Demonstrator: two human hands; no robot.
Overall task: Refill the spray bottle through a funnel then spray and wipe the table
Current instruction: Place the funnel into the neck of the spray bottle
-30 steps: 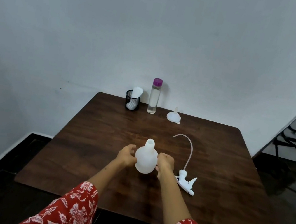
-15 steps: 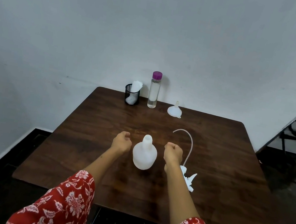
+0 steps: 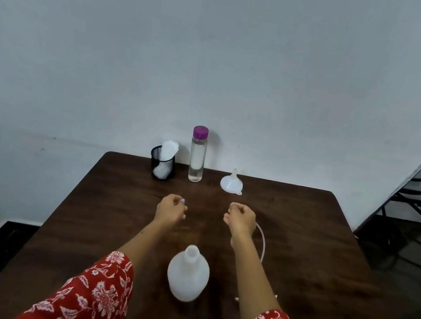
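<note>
The dark wooden table [image 3: 298,256] fills the floor of the view. Near its front edge the white spray bottle [image 3: 188,274] stands upright, neck open, between the person's forearms. At the back, towards twelve o'clock, stands a clear bottle with a purple cap [image 3: 197,154], a black mesh cup [image 3: 162,164] just to its left. The funnel [image 3: 231,182] sits mouth-down, spout up, at about eleven o'clock from the right hand [image 3: 240,217], which I judge the nearer one. The left hand [image 3: 170,207] lies farther off. Both hands hover loosely curled, holding nothing. The dip tube [image 3: 263,239] curves behind the right wrist. No writing is legible anywhere.
</note>
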